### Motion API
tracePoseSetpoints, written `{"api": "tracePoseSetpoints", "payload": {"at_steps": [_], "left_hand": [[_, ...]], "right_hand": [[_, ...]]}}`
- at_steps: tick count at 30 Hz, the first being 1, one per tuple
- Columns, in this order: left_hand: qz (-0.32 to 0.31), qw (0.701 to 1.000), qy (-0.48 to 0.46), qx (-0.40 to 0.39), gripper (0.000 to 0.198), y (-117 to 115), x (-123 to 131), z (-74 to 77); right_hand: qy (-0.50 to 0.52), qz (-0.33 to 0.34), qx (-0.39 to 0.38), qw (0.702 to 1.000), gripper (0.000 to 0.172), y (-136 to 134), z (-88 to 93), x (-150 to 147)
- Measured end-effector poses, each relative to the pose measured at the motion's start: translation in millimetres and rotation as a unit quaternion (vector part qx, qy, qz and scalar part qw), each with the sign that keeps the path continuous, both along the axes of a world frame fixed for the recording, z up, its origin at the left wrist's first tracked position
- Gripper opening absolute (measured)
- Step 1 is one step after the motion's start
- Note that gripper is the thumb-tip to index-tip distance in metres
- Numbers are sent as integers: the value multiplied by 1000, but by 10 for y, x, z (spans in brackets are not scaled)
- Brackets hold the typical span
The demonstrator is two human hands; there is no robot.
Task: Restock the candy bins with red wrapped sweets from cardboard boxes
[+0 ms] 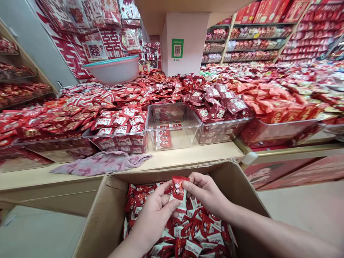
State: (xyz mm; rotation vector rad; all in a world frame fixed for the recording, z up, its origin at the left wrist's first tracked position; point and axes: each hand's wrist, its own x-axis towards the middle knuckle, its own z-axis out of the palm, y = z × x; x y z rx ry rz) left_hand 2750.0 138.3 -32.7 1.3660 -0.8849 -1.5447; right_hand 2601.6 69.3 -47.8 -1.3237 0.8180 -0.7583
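Note:
A red and white candy packet (pixel 177 189) with small cartoon figures is held between both hands over an open cardboard box (pixel 99 215). My left hand (pixel 157 211) pinches its lower left side between thumb and fingers. The upper right edge is gripped by my right hand (pixel 204 190), thumb on the front. Below them, many similar red and white packets (pixel 199 229) fill the box. On the shelf beyond stands a clear plastic bin (pixel 174 130) with a few packets lined up at its left side.
Clear bins heaped with red packets (pixel 120 122) and maroon packets (pixel 220 104) flank the middle bin. A pink cloth (pixel 100 163) lies on the shelf edge (pixel 172 159). Behind are a pale basin (pixel 114 70) and a pillar (pixel 185 39) with a green code sign.

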Motion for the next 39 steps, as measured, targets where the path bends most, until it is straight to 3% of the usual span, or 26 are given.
{"api": "tracePoseSetpoints", "payload": {"at_steps": [5,15,20,27,30,32,35,37,39], "left_hand": [[20,1000,-23,-1,56,-12,-10,40],[13,1000,-24,-10,54,-13,11,63],[18,999,-19,-40,53,-9,24,76],[-8,994,-104,-31,50,-2,63,128],[44,996,-80,-2,51,-5,57,160],[72,996,-7,52,53,-2,47,199],[77,986,108,96,48,-2,30,273],[120,984,115,65,47,-13,20,312],[172,981,90,22,54,-32,15,325]], "right_hand": [[-29,5,52,998,43,-23,38,12],[-31,-3,74,997,41,-65,93,-2],[-6,6,17,1000,42,-29,122,6],[6,34,-63,997,30,0,90,20],[1,-12,-137,990,25,-15,87,-11],[-23,-29,-208,977,17,-10,99,-37],[-46,28,-287,956,12,35,126,-57],[-67,60,-263,960,17,76,133,-50],[-108,72,-163,978,27,104,130,-24]]}}
